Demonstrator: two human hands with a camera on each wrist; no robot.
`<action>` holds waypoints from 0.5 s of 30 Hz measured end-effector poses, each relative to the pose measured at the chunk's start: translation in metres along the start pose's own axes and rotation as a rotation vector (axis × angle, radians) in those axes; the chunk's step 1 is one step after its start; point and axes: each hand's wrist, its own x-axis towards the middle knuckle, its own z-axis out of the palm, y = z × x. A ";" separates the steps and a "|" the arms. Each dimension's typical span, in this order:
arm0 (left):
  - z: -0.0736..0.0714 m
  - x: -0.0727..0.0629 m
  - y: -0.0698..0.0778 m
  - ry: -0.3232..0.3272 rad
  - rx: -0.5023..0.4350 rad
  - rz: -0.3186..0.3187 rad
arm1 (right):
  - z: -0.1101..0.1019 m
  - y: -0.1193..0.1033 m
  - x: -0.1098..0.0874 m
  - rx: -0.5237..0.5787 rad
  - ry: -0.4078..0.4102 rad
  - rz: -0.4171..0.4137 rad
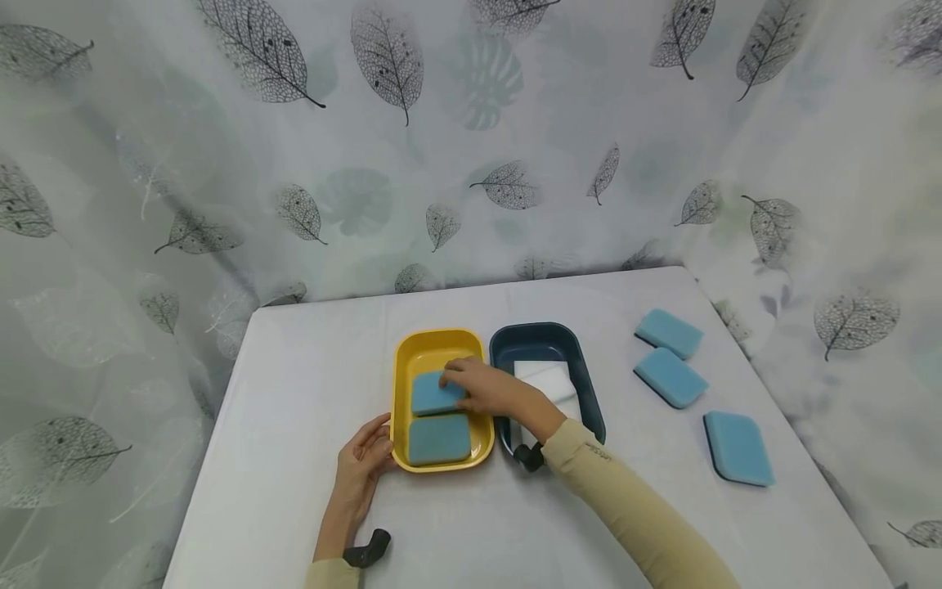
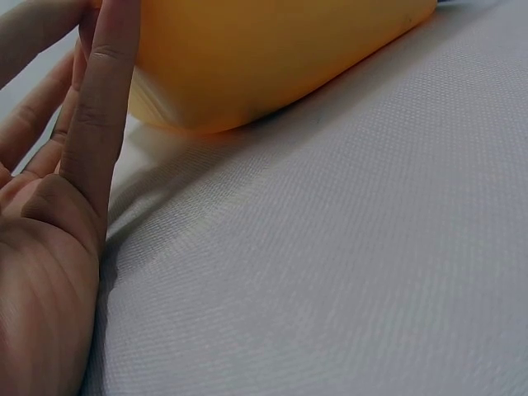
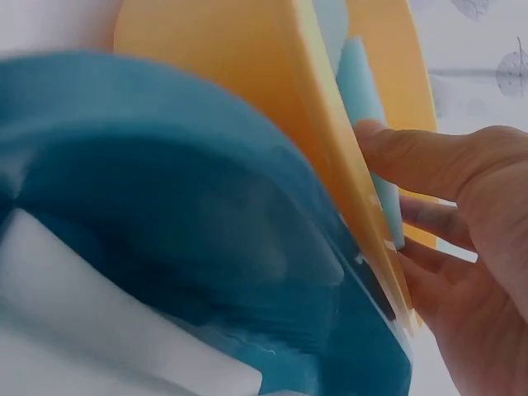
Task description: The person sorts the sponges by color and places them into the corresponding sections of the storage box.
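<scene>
In the head view, a yellow tray (image 1: 401, 384) holds two blue sponges, one behind the other. My right hand (image 1: 489, 388) reaches over the tray's right rim and grips the rear sponge (image 1: 430, 394) by its right side, with thumb and fingers on it. In the right wrist view the thumb lies against that sponge's edge (image 3: 363, 87). The front sponge (image 1: 439, 442) lies flat in the tray. Beside the tray's front left corner, my left hand (image 1: 364, 454) touches the outer wall (image 2: 247, 58) with fairly straight fingers.
A dark blue tray (image 1: 581, 384) with folded white cloth (image 1: 548, 378) stands close to the yellow tray's right side. Three more sponges, a rear one (image 1: 670, 333), a middle one (image 1: 671, 378) and a front one (image 1: 739, 448), lie at the right of the white-covered table (image 1: 294, 393).
</scene>
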 end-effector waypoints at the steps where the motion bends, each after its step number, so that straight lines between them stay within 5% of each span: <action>1: 0.000 0.000 0.000 0.001 0.002 0.001 | 0.000 -0.001 0.001 -0.002 -0.005 0.002; 15: 0.000 0.001 0.000 0.010 0.025 -0.013 | 0.007 -0.008 0.000 -0.010 -0.039 0.023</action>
